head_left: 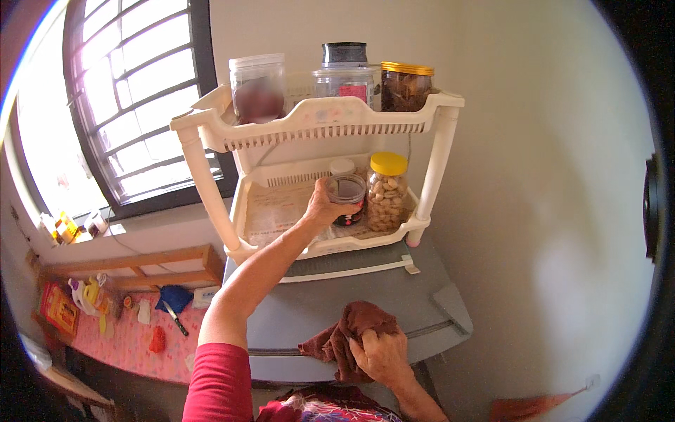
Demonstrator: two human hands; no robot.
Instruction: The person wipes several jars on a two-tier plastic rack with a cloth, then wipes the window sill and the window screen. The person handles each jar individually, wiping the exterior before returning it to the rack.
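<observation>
My left hand (pixel 328 205) reaches onto the lower tier of a cream plastic rack (pixel 323 116) and is closed around a clear jar (pixel 347 188) with no lid showing on it. Just right of that jar stands a tall jar with a yellow lid (pixel 387 193), full of pale nuts or similar pieces. A white-capped container (pixel 342 167) is partly hidden behind. Over the grey surface below, my right hand (pixel 382 354) grips a bunched brown cloth (pixel 351 337).
On the upper tier sit a clear jar with dark contents (pixel 257 88), stacked containers (pixel 344 81) and a gold-lidded jar (pixel 406 86). A barred window (pixel 133 91) is at left. On a pink-covered table (pixel 119 344) lie a knife (pixel 176 320), bottles (pixel 91 294) and a blue cloth (pixel 174 298).
</observation>
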